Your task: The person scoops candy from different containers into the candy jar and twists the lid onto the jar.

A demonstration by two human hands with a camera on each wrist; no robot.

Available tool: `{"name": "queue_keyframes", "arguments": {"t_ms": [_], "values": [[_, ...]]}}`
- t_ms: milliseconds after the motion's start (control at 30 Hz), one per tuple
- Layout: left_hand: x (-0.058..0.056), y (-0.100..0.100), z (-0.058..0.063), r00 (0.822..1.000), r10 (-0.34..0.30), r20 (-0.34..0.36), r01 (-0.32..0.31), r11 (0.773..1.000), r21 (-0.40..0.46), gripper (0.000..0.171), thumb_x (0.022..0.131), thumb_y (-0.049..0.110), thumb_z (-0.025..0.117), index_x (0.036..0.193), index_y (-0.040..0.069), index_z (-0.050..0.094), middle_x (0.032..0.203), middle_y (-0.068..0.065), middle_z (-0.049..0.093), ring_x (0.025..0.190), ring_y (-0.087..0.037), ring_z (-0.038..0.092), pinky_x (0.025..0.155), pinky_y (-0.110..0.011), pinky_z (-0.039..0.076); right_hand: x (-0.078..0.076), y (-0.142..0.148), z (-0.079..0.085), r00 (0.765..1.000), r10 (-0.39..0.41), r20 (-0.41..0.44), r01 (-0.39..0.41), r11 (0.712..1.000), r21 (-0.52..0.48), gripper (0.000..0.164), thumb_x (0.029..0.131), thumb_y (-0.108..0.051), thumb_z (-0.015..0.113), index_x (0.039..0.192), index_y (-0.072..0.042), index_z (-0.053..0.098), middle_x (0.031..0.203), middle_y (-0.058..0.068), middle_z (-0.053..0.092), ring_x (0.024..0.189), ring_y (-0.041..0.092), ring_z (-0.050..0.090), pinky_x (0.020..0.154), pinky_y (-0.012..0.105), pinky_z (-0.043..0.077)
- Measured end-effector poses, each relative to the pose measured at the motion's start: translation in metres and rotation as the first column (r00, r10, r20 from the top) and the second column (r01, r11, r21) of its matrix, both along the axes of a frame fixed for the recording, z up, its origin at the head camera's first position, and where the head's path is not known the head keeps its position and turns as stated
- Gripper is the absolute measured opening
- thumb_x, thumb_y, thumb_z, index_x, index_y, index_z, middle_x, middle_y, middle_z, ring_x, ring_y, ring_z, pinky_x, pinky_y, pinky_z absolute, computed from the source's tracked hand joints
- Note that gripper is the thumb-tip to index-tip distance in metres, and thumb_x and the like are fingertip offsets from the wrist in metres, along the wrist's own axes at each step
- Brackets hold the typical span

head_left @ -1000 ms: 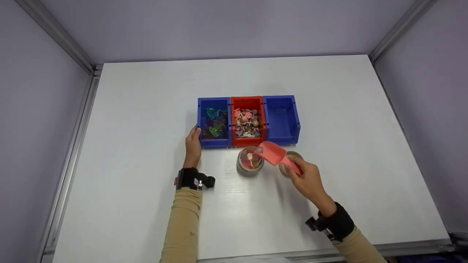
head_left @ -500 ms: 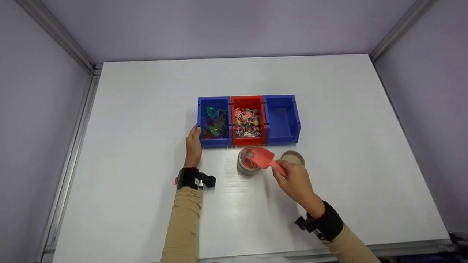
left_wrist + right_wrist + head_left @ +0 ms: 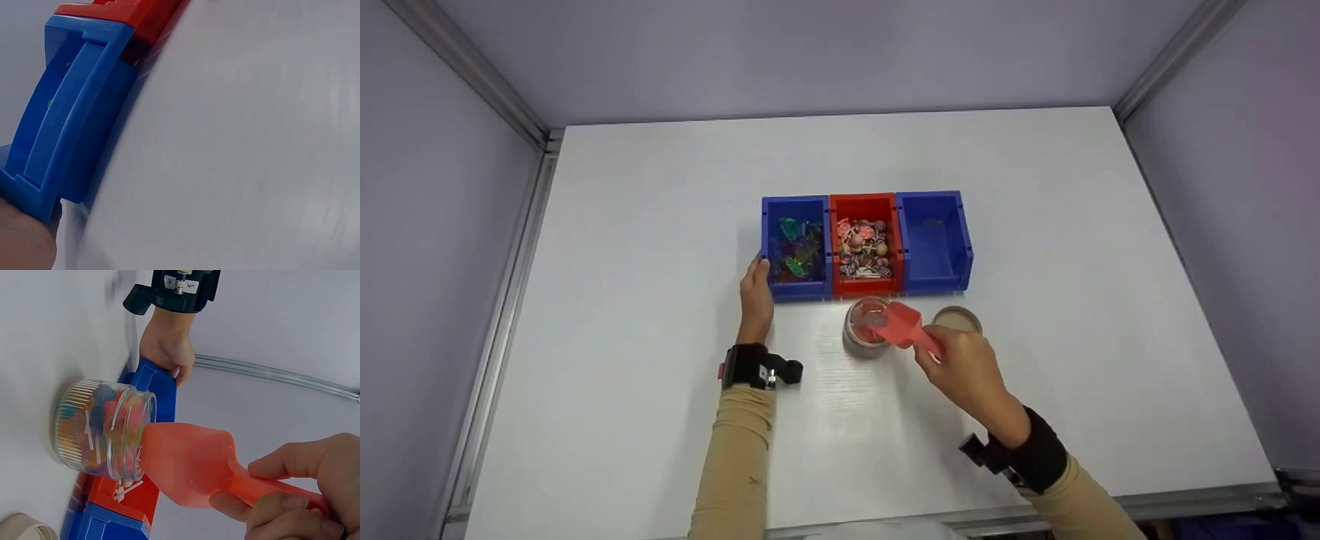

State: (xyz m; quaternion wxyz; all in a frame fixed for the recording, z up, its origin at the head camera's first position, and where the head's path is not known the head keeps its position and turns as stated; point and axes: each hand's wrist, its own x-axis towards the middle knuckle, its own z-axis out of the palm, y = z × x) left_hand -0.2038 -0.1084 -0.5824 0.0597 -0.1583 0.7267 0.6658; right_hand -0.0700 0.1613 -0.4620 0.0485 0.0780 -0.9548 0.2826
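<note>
My right hand grips the handle of a coral-pink scoop. The scoop's front edge is at the mouth of a ribbed clear jar, tilted toward it. Inside the jar are colourful pieces, some with white sticks. In the head view the scoop hides part of the jar mouth. My left hand holds the near left side of the left blue bin, its thumb by the rim; the other fingers are largely hidden. That bin contains translucent green and dark coloured pieces.
A red bin of small lollipops stands between the left blue bin and the right blue bin, which has a small clear piece at its back. A round beige lid lies right of the jar, partly behind my right hand.
My right hand has moved left with the scoop, bringing the scoop from beside the jar to over its mouth and uncovering more of the lid. My left hand stays on the bin.
</note>
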Motion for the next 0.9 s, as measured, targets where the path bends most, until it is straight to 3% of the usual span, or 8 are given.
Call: {"name": "queue_keyframes", "arguments": {"t_ms": [167, 333, 533, 733, 900], "values": [[0.006, 0.006, 0.0, 0.999, 0.007, -0.043, -0.009, 0.999, -0.039, 0.055, 0.107, 0.033, 0.029, 0.154, 0.007, 0.021, 0.162, -0.011, 0.023, 0.152, -0.025, 0.018, 0.127, -0.037, 0.018, -0.004, 0.0, 0.008, 0.999, -0.005, 0.041, 0.003, 0.999, 0.048, 0.016, 0.079, -0.007, 0.072, 0.092, 0.002, 0.073, 0.067, 0.01, 0.067, 0.057, 0.015, 0.048, 0.055, 0.028, 0.045], [0.023, 0.017, -0.002, 0.995, 0.024, -0.1, -0.031, 0.998, -0.061, 0.056, 0.106, 0.031, 0.034, 0.155, 0.01, 0.018, 0.163, -0.009, 0.02, 0.153, -0.025, 0.017, 0.127, -0.039, 0.018, -0.004, 0.004, 0.014, 1.0, -0.017, 0.022, 0.016, 0.996, 0.086, 0.016, 0.077, -0.005, 0.072, 0.091, 0.002, 0.072, 0.075, 0.014, 0.072, 0.061, 0.022, 0.059, 0.06, 0.039, 0.055], [0.049, 0.03, -0.003, 0.984, 0.042, -0.175, -0.059, 0.994, -0.092, 0.064, 0.103, 0.026, 0.043, 0.157, 0.012, 0.009, 0.165, -0.009, 0.01, 0.154, -0.026, 0.009, 0.127, -0.042, 0.013, -0.004, 0.011, 0.018, 1.0, -0.006, 0.005, 0.006, 0.997, 0.083, 0.007, 0.076, -0.003, 0.07, 0.083, -0.001, 0.069, 0.07, 0.011, 0.069, 0.055, 0.016, 0.047, 0.052, 0.03, 0.042], [0.073, 0.042, -0.006, 0.961, 0.027, -0.277, -0.075, 0.984, -0.164, 0.067, 0.101, 0.017, 0.047, 0.156, 0.007, 0.009, 0.166, -0.01, 0.0, 0.154, -0.029, 0.003, 0.127, -0.047, 0.011, -0.003, 0.021, 0.018, 0.999, -0.016, 0.041, 0.015, 0.999, 0.032, 0.019, 0.08, -0.006, 0.07, 0.097, 0.003, 0.072, 0.066, 0.014, 0.067, 0.052, 0.012, 0.034, 0.049, 0.021, 0.026], [0.088, 0.053, -0.01, 0.957, -0.044, -0.286, -0.009, 0.983, -0.181, 0.069, 0.1, 0.016, 0.051, 0.156, 0.007, 0.012, 0.166, -0.011, 0.0, 0.154, -0.031, 0.004, 0.126, -0.049, 0.013, -0.005, 0.033, 0.008, 0.997, -0.076, -0.013, 0.076, 0.996, -0.04, 0.022, 0.081, -0.003, 0.067, 0.1, 0.008, 0.072, 0.063, 0.013, 0.063, 0.052, 0.01, 0.034, 0.049, 0.019, 0.026]]}}
